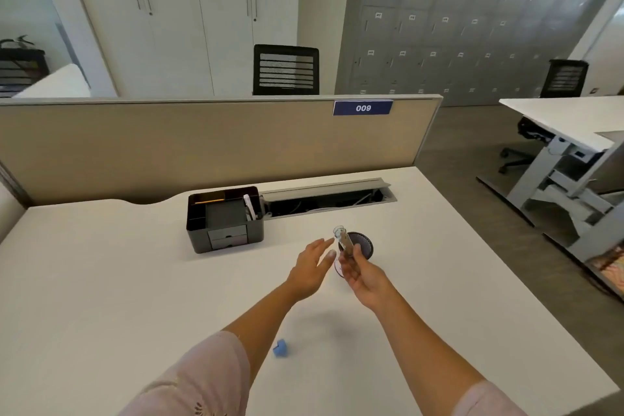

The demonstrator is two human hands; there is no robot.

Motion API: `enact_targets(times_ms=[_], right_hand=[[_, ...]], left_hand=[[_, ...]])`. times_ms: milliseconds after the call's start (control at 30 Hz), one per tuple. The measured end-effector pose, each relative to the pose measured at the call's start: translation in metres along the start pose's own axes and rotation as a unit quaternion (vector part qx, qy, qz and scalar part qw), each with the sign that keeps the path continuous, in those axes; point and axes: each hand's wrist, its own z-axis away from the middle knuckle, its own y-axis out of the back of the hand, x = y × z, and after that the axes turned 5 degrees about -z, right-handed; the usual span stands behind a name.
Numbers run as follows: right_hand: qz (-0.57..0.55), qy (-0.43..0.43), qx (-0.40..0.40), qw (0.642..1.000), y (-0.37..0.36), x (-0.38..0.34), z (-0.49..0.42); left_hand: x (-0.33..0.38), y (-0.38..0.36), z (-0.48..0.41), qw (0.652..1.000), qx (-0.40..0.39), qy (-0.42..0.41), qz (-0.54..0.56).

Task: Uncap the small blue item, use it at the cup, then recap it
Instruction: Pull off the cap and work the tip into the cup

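Note:
My right hand (pixel 363 275) grips a small clear tube (pixel 343 239) with its open mouth pointing up and away. The tube has no cap on it. It is held just in front of a dark cup (pixel 365 245) that stands on the white desk, partly hidden by the tube and my fingers. My left hand (pixel 309 268) hovers open beside the tube, fingers spread, holding nothing. The small blue cap (pixel 280 348) lies alone on the desk near me, between my forearms.
A black desk organiser (pixel 224 218) stands to the left of the cup. Behind it runs an open cable tray (pixel 329 197) and a beige partition (pixel 209 142). The desk's right edge (pixel 506 280) drops off to the floor.

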Motion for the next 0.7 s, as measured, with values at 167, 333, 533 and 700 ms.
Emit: enact_targets(times_ms=[167,333,533,700], right_hand=[[0.037,0.073,0.107,0.991,0.026,-0.039,-0.021],[0.154,0.154,0.205,0.954,0.043,-0.056,-0.041],[0.365,0.244,0.201,0.876,0.044,-0.061,-0.037],[0.456,0.273,0.143,0.835,0.042,-0.057,-0.039]], left_hand=[[-0.006,-0.014,-0.020,0.991,-0.037,0.002,-0.128],[-0.008,-0.024,-0.034,0.964,-0.098,-0.022,-0.246],[-0.005,-0.035,-0.042,0.935,-0.136,-0.049,-0.323],[-0.007,-0.038,-0.047,0.920,-0.151,-0.042,-0.360]])
